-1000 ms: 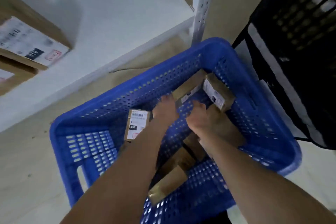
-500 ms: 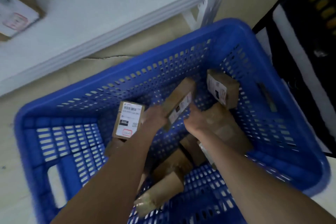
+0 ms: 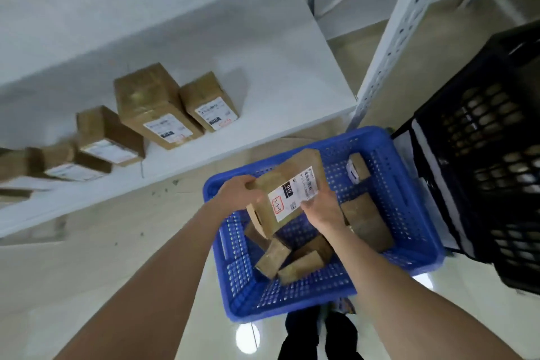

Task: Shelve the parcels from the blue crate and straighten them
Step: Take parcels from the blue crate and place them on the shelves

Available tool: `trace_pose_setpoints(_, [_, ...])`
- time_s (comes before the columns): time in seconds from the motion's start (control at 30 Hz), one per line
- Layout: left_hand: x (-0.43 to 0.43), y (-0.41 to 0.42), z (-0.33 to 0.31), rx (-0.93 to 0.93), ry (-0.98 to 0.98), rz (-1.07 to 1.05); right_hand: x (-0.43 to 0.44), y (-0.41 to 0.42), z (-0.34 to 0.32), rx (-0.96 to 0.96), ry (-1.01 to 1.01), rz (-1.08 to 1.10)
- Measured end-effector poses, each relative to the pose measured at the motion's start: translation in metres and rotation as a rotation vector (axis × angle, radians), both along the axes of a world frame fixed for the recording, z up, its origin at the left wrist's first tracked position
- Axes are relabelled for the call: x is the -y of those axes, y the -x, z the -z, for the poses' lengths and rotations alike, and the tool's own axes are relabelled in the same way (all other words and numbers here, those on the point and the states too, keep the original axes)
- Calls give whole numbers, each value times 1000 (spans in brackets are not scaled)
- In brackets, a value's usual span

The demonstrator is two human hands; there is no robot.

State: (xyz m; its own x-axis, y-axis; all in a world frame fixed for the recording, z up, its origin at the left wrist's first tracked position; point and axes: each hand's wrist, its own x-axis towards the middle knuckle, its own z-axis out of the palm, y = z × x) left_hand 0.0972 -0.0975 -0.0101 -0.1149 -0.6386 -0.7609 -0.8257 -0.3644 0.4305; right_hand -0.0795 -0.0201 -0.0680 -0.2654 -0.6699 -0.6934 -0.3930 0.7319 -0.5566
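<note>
two hands are lifting one held parcel (image 3: 295, 168) just above the far-left part of the blue crate (image 3: 391, 199), clear of the pile below. the left hand (image 3: 236, 193) is gripping the box's left end with its fingers curled over the top corner. the right hand (image 3: 324, 207) is pinching the near-right edge, thumb lying on the white label (image 3: 292, 194) and fingers wrapping underneath, so both sets of fingers are clamping on the cardboard.

the box is looking stiff and square-edged, and probably light, since fingertip holds at two ends are carrying it. its taped faces are shining a little and may be slippery, so opposite ends or bare cardboard edges are seeming the safest places to hold, leaving the label facing out for straightening.

counting: one parcel is being held. at least five loose parcels (image 3: 365, 222) are lying inside the blue crate, overlapping so that the exact number is not showing. four shelved parcels (image 3: 155, 105) are sitting plainly on the white shelf (image 3: 263, 67) beyond the crate's far-left side, with more blurring out further left. one black crate (image 3: 482, 155) is standing just beside the blue crate's right side.
</note>
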Motion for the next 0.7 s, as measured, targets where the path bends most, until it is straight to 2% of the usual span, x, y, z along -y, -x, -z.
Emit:
trace_pose_setpoints(0.17, [-14,-25,-117,-103,60,-281,-1,-6,-112,183,78,117])
trace_pose_setpoints(0.3, [-38,-29,-192,-195,95,-457,-1,-17,-204,399,80,37])
trace_pose_setpoints(0.4, [-60,-26,-239,-307,135,-586,-11,-21,-259,452,47,-21])
trace_pose_setpoints(0.53, [-91,-20,-298,-460,224,-689,-31,-21,-313,639,6,23])
trace_pose_setpoints(0.7, [-123,-29,-354,-508,301,-727,-52,-29,-367,870,71,77])
